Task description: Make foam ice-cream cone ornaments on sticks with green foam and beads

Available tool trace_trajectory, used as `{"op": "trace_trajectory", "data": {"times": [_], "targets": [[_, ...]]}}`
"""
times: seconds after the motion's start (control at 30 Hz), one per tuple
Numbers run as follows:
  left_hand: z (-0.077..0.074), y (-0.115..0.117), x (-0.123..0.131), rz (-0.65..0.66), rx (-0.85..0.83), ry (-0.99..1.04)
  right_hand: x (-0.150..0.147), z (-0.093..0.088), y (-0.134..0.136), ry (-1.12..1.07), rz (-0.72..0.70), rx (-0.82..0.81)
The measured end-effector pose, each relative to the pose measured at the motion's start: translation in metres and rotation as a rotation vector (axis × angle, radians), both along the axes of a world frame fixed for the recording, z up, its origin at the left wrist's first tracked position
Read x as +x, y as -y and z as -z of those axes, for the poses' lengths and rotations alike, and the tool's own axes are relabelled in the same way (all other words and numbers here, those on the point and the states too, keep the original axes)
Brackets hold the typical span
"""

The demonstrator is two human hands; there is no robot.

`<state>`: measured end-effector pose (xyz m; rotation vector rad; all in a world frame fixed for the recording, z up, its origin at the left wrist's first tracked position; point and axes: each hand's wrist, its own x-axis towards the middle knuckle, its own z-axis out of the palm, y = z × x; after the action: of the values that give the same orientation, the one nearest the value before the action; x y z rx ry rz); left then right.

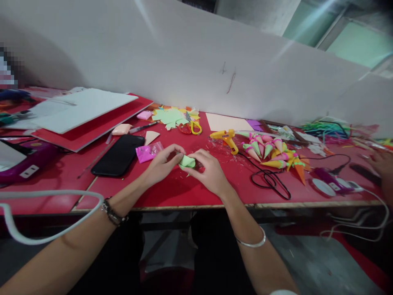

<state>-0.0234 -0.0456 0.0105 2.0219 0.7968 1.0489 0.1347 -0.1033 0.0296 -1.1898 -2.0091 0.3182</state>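
Observation:
Between my two hands is a small piece of light green paper [188, 162], curled, just above the red tabletop. My left hand [167, 161] pinches its left side with thumb and fingertips. On the other side, the fingers and thumb of my right hand [209, 169] close around the paper's right edge. Left of my left hand lies a bright pink packet [148, 152], with a black phone [118, 156] beyond it. A yellow glue gun [225, 138] rests past my right hand, close to a pile of small coloured paper cones [270, 149].
Behind my hands are yellow-handled scissors [196, 128] and green paper cutouts [172, 117]. White and red boards [89, 107] stack at the left. A black cord [270, 182] loops on the right, near a purple power strip [333, 180]. Another person's hand [382, 159] is at the far right.

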Motion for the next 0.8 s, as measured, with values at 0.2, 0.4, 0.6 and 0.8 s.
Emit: {"op": "trace_trajectory", "data": {"times": [0.2,0.4,0.6,0.8], "targets": [[-0.0006,0.0023,0.0017,0.009,0.085,-0.057,0.0015,-0.0004,-0.0007,-0.023,0.034,-0.002],[-0.0025,0.0053,0.0011,0.119,0.044,-0.076,0.0032,0.0013,-0.0015,-0.029,0.051,0.024],[-0.0089,0.0056,-0.0007,0.147,0.063,-0.074,0.0033,0.0008,-0.0006,-0.047,0.048,0.034],[-0.0070,0.0011,-0.0074,0.162,0.105,-0.159,0.0046,0.0009,0.0001,-0.077,0.052,0.025]]}}
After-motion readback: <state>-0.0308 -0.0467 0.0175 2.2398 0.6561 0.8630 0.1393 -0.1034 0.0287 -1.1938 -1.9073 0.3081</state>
